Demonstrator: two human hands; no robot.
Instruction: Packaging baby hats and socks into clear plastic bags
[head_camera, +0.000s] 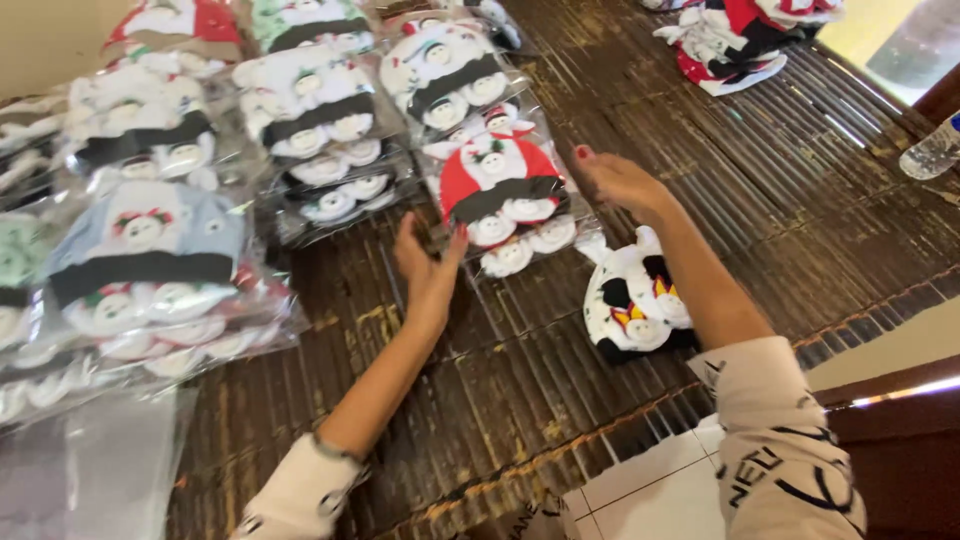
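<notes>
My left hand (428, 262) and my right hand (617, 180) rest at either side of a clear plastic packet (497, 190) holding red, white and black snowman-shaped fabric pieces. Fingers of both hands are spread and touch the packet's lower left and right edges on the dark bamboo table (760, 190). An unwrapped white and black fabric snowman piece (630, 305) lies on the table just under my right forearm.
Several similar packets (305, 110) lie in rows across the left and far side. Empty clear bags (90, 470) sit at the near left. A loose heap of fabric pieces (735, 35) is far right, a plastic bottle (930, 152) at the right edge.
</notes>
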